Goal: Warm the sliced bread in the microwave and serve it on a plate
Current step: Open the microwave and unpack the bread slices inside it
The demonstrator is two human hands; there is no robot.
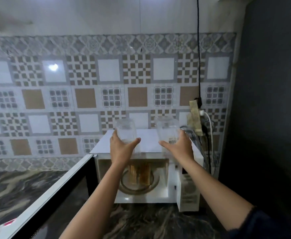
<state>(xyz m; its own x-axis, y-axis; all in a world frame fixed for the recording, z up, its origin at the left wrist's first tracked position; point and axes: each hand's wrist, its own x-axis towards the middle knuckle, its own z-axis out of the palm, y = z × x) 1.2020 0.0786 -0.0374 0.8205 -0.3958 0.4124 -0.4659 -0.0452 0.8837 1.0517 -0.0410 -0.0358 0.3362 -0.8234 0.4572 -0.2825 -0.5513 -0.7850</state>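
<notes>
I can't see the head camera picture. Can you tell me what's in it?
On top of a white microwave, the left hand grips the left jar and the right hand grips the right jar, both clear glass. The door is open, and bread slices stand inside on the round tray.

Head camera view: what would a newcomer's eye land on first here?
The left hand grips a clear glass jar and the right hand grips a barcode-labelled jar, both at the top of the white microwave. Below them its door stands open to the left, showing bread slices on the turntable. A patterned tile wall fills the background.
</notes>
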